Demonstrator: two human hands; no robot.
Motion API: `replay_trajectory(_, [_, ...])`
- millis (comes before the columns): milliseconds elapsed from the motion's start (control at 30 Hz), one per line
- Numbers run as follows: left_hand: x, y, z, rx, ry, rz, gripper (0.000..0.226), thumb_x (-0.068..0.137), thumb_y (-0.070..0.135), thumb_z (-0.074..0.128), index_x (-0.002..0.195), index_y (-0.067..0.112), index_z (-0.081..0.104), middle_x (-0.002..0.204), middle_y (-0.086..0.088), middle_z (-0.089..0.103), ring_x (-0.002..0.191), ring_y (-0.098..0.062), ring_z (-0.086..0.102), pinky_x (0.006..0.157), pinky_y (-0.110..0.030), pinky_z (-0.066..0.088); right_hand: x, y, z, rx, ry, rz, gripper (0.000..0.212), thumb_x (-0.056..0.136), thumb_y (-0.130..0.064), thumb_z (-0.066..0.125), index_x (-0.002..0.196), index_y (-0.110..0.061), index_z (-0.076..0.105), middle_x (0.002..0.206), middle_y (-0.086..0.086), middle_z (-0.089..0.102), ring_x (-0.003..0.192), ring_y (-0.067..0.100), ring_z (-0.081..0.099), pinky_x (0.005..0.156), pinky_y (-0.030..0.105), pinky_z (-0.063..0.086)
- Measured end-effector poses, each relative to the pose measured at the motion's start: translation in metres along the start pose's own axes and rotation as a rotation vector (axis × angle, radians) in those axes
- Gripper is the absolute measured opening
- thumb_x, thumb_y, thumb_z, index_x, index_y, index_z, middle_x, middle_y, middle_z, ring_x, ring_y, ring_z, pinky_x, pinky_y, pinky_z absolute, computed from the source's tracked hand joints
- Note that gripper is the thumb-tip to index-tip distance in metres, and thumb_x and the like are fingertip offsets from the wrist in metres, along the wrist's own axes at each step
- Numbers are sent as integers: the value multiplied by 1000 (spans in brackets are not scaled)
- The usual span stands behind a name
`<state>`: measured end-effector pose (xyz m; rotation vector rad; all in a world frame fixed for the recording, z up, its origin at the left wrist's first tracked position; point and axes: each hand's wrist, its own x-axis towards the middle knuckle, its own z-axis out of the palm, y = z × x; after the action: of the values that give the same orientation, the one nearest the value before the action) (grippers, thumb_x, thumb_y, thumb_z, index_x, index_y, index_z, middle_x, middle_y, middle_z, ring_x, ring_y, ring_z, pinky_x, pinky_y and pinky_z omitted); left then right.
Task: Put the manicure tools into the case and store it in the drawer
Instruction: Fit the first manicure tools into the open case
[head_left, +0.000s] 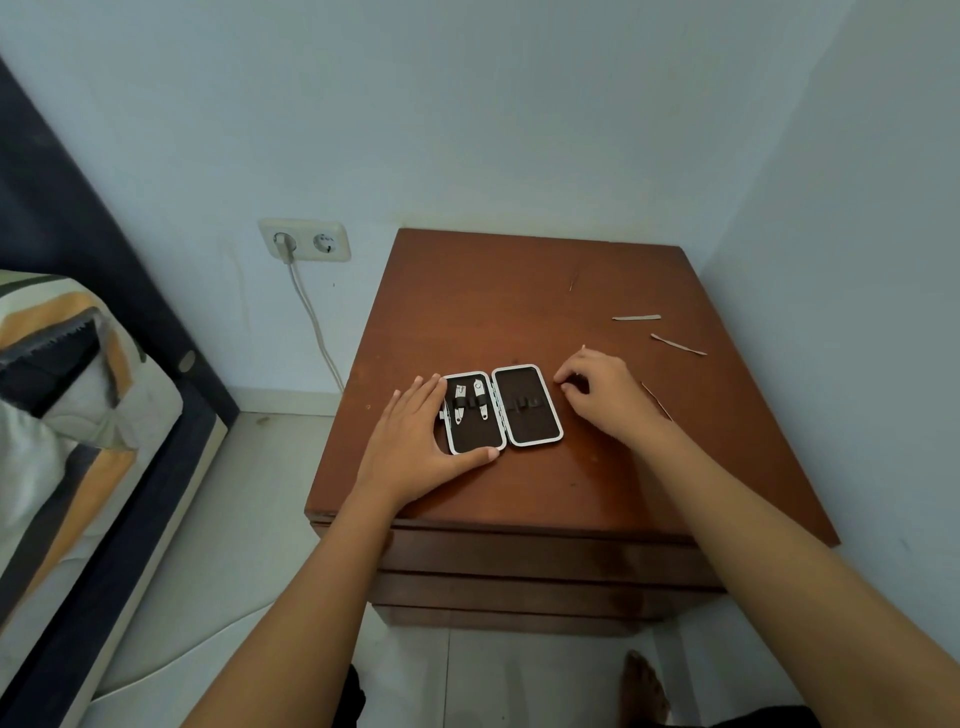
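**Grip on the open case, tools partly stowed**

Left grip (415, 441) lies flat and spread against the outer edge of the manicure case (501, 408), fingers pressed along its left side and the thumb running under the near edge — bracing it rather than closing around anything. Right grip (602, 395) is curled just beside the case's right half, fingertips (563, 382) pinched down toward the surface (519, 312); whether something small sits between them cannot be told.

Both halves of the case lie open and flat on the wooden surface, near its front-left part. Its left half holds two metal clippers (470, 402) side by side, tucked under dark elastic loops. Its right half (527, 405) shows only the dark lining and its loops.

Three slim tools lie loose on the surface to the right, apart from the case: a pale nail file (636, 317) farthest back, a thin metal tool (678, 344) a little nearer and to the right, and another slender metal piece (657, 401) partly hidden behind the right wrist.

Below the top — closed drawer fronts (519, 556) stacked one under another. A wall socket (305, 240) with a white cable sits on the left wall, and a bed (78, 415) with a patterned cover lies at the far left.
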<state>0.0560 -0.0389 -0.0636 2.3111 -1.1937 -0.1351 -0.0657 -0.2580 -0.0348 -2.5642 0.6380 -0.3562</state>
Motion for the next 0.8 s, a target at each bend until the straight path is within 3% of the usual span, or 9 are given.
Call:
replay_trajectory(133, [1, 1, -1, 9, -4, -6, 111, 62, 83, 51, 148, 19, 20, 156, 7, 19, 144, -7, 8, 115, -27, -1, -12, 4, -7, 8, -13, -22, 17, 81, 0, 57, 86, -9, 70, 96, 8, 66, 92, 21, 60, 81, 22, 41])
replay_trajectory(267, [1, 1, -1, 8, -3, -7, 112, 61, 83, 51, 147, 19, 22, 156, 6, 20, 144, -8, 10, 115, -29, 0, -27, 10, -8, 15, 44, 2, 18, 84, 0, 56, 89, -12, 68, 98, 2, 58, 92, 15, 54, 82, 22, 39])
replay_trajectory(400, [1, 1, -1, 12, -4, -9, 111, 61, 82, 52, 147, 19, 22, 156, 5, 21, 144, -9, 11, 116, -30, 1, -34, 16, -2, 29, 181, 122, 8, 85, -9, 59, 86, -13, 65, 92, 2, 54, 91, 22, 55, 83, 36, 48])
replay_trajectory(633, [2, 0, 1, 10, -2, -9, 113, 59, 85, 49, 147, 19, 21, 156, 6, 20, 144, -9, 10, 116, -30, 1, -20, 10, -2, 83, 220, 314, 5, 84, -13, 61, 79, -12, 61, 86, 6, 54, 80, 24, 56, 80, 39, 50])
replay_trajectory(800, [2, -1, 1, 15, -1, -4, 113, 59, 84, 50, 147, 19, 22, 156, 6, 21, 144, -9, 10, 115, -30, 1, -7, 8, -6, 70, 141, 460, 7, 85, -12, 61, 78, -10, 62, 95, 17, 65, 90, 28, 57, 73, 29, 42])
